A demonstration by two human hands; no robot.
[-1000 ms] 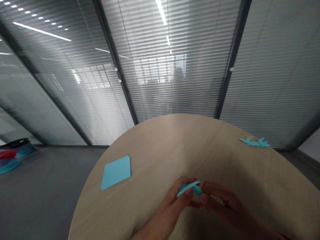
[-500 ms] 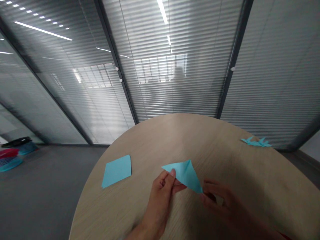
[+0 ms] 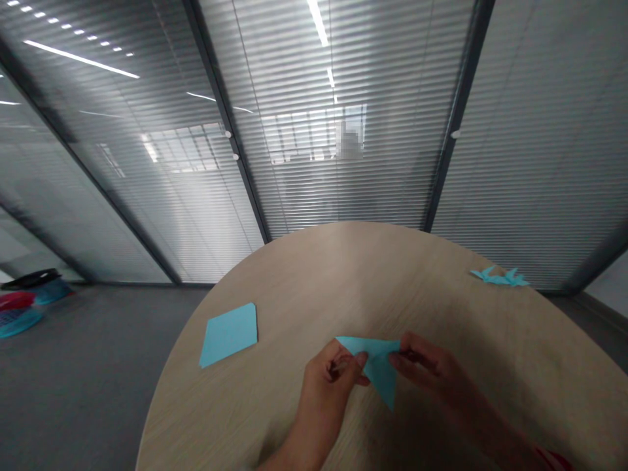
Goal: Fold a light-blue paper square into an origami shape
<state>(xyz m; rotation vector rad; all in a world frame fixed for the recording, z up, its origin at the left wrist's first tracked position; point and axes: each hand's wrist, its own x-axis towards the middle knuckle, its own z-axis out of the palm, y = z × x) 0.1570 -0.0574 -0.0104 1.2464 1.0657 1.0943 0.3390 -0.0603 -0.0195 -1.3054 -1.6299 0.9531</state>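
together, left hand (image 3: 330,384) and right hand (image 3: 436,367) pinching folded blue paper (image 3: 381,367), tabletop (image 3: 343,278) stretching ahead to curved edge (image 3: 350,224)

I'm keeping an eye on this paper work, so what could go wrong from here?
The triangular paper is pinched by the left hand and the right hand, so an uneven pull might crease or tear it.

The folded paper shapes lie near the far edge of the table; a knock could send them off.
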